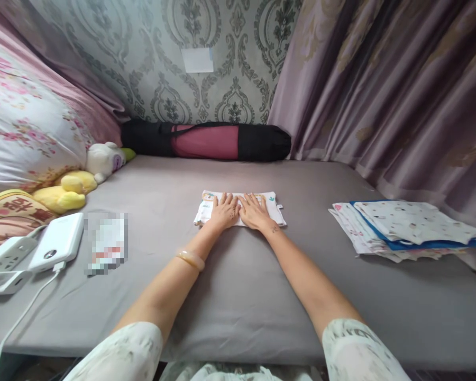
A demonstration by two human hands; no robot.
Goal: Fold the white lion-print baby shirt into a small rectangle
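Observation:
A small white printed cloth [276,214], folded into a flat rectangle, lies on the grey sheet in front of me. My left hand [224,210] rests palm down on its middle, fingers stretched out and pointing away. Right beside it, my right hand [254,211] also lies flat on the cloth with its fingers spread, the two hands nearly touching. Both hands hide the centre of the cloth; coloured prints and a small tag show around them.
On the right lies a stack of folded printed cloths [416,222], one of them blue. A black and maroon long bag [204,142] lies along the wall. To the left are a white power bank [59,241], a power strip [10,254], plush toys [69,193] and a floral pillow [27,116].

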